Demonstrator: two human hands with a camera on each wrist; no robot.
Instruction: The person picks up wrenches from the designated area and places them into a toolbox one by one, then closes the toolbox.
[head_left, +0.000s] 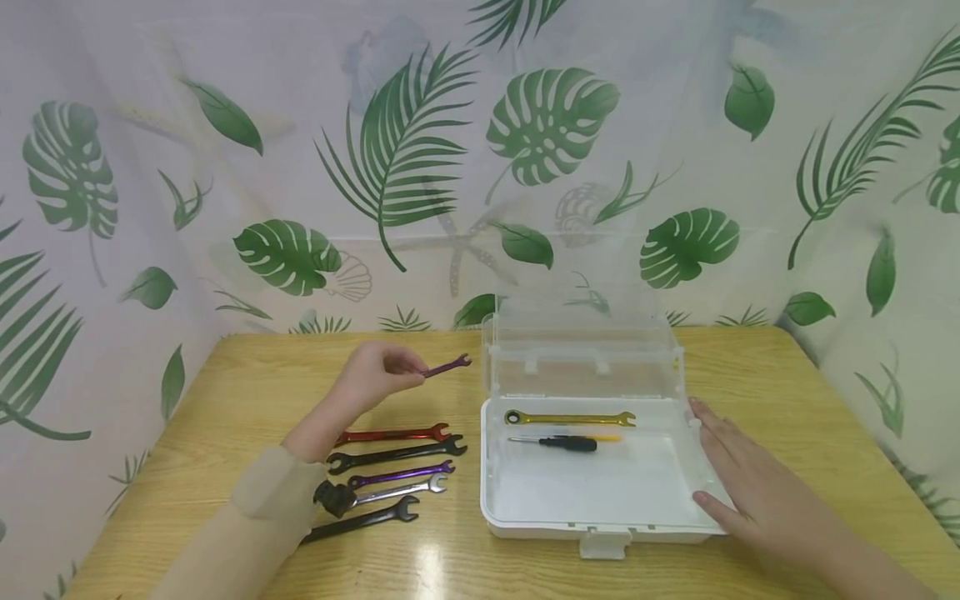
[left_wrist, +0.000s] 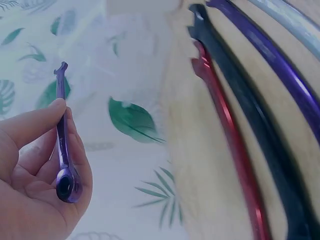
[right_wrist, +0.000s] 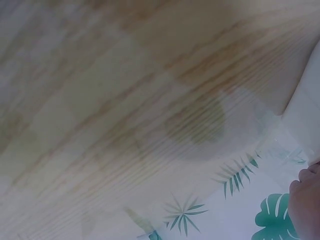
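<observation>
My left hand [head_left: 378, 371] pinches a small purple combination wrench [head_left: 447, 365] between thumb and fingers, above the table's back left. In the left wrist view the wrench's ring end [left_wrist: 68, 186] lies over the palm and its open end points away. My right hand [head_left: 750, 483] rests against the right side of a white toolbox [head_left: 592, 500], fingers extended. Inside the box lie a gold ratchet wrench [head_left: 573, 419], a black-handled screwdriver [head_left: 570, 444] and a thin orange-and-clear item [head_left: 603, 437] partly behind it. Only part of the right hand shows in the right wrist view.
Left of the box lie a red wrench [head_left: 397, 435], a black wrench [head_left: 405, 452], a purple wrench [head_left: 405, 475], a silver wrench [head_left: 401, 490] and another black wrench [head_left: 367, 520]. The clear lid [head_left: 585, 367] stands raised. A leaf-print curtain [head_left: 450, 167] surrounds the wooden table [head_left: 435, 575].
</observation>
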